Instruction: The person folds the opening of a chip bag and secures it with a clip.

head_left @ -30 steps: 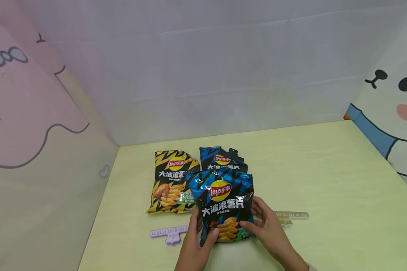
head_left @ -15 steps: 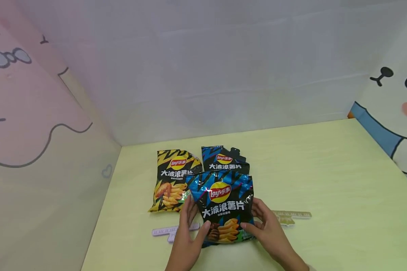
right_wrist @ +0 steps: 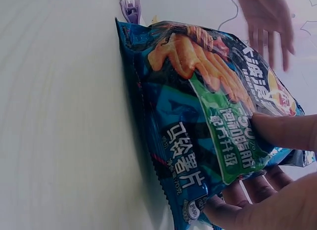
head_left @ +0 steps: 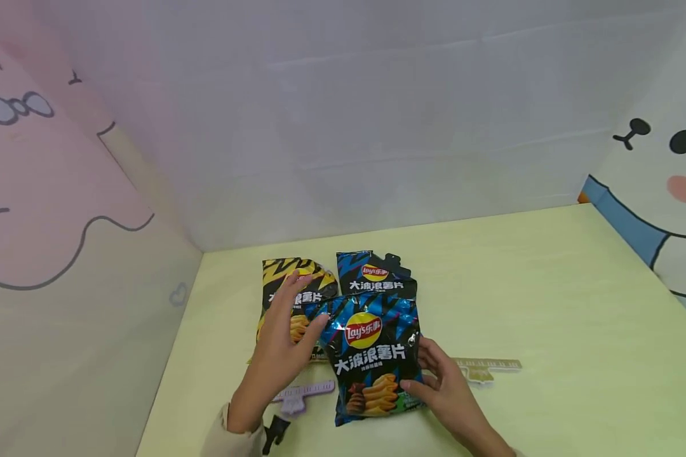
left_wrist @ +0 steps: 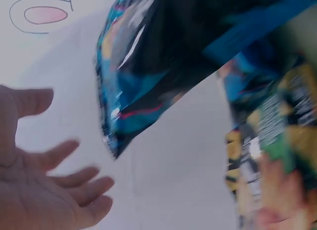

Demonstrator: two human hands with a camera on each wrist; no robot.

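A blue-and-black Lay's chip bag [head_left: 371, 362] is tilted up, its printed front toward the head camera. My right hand [head_left: 448, 387] grips its lower right edge, thumb on the front and the other fingers behind, as the right wrist view also shows. My left hand [head_left: 277, 336] is off the bag's upper left side with fingers extended; in the left wrist view a gap separates the fingers [left_wrist: 89, 193] from the bag's corner [left_wrist: 116, 136]. Behind lie a yellow-and-black chip bag [head_left: 274, 270], partly hidden by the left hand, and another blue chip bag [head_left: 377, 273], its lower part covered.
A purple ruler-shaped clip [head_left: 305, 392] lies on the table [head_left: 549, 304] at left, partly behind the left wrist. A gold one [head_left: 480, 373] lies beyond the right hand. A dark piece [head_left: 396, 263] sits at the rear blue bag's upper right corner. Printed cloth walls [head_left: 377, 158] border the table.
My left hand has let go of the held bag's left side and moved up and left, over the yellow bag. The right hand keeps its grip, and the bag has shifted slightly left.
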